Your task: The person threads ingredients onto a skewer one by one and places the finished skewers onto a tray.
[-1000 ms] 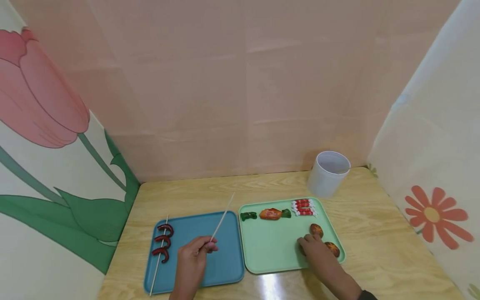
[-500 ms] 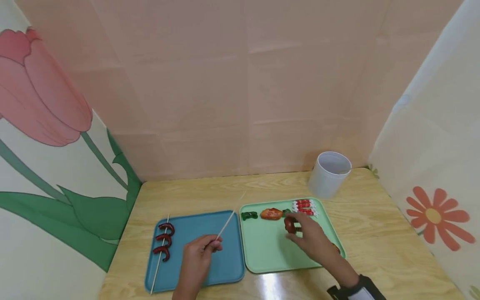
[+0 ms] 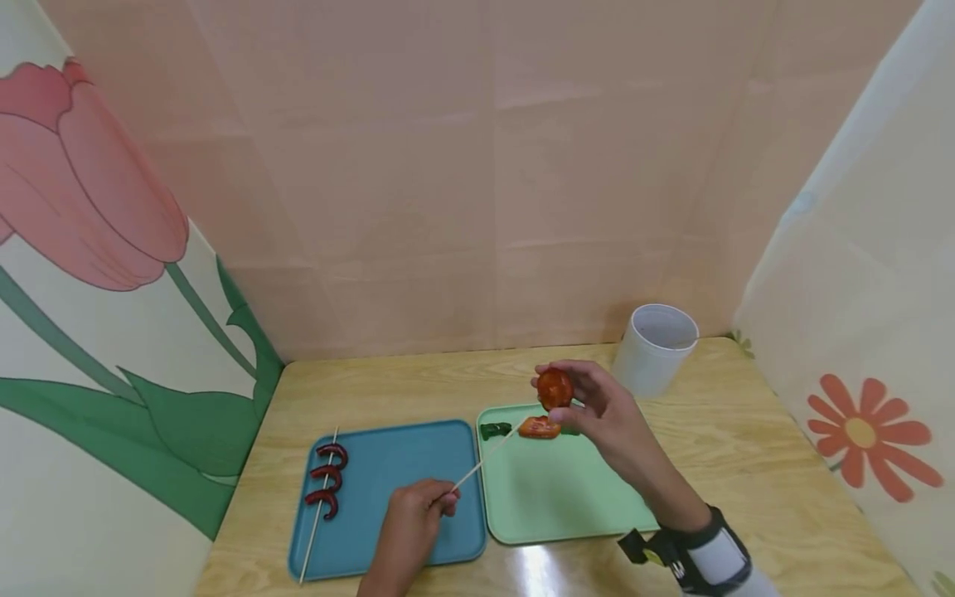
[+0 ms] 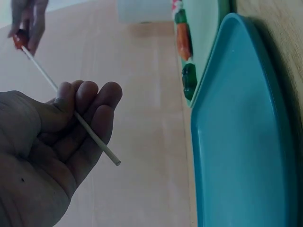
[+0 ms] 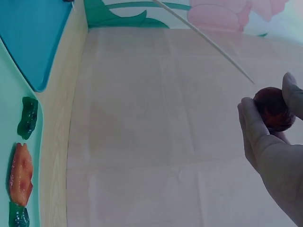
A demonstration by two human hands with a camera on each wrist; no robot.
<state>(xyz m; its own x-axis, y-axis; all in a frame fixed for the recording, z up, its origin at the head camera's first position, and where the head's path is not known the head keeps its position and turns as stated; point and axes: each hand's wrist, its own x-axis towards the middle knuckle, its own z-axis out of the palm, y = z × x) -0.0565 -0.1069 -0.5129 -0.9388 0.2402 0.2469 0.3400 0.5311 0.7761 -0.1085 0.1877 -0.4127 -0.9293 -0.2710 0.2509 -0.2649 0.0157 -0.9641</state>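
Note:
My left hand (image 3: 412,526) pinches a thin wooden skewer (image 3: 485,458) above the blue tray (image 3: 395,448), its point slanting up to the right. In the left wrist view the blunt end of the skewer (image 4: 111,157) sticks out past the fingers. My right hand (image 3: 615,419) holds a shiny reddish-brown ball (image 3: 555,389) between thumb and fingers, raised over the back of the green tray (image 3: 552,506). In the right wrist view the skewer's tip (image 5: 251,80) is just short of the ball (image 5: 273,109). On the blue tray, three curled dark-red sausages (image 3: 326,477) are threaded on another skewer.
The green tray bears green pepper pieces (image 3: 496,430) and an orange-red chicken wing (image 3: 539,427). My right hand and arm hide its right side. A white bucket (image 3: 647,365) stands at the back right. A wall rises behind the wooden table (image 3: 418,381).
My right hand has picked the ball up from the green tray, carrying it up and left while turning it. My left hand has moved slightly right, tilting the skewer toward the ball.

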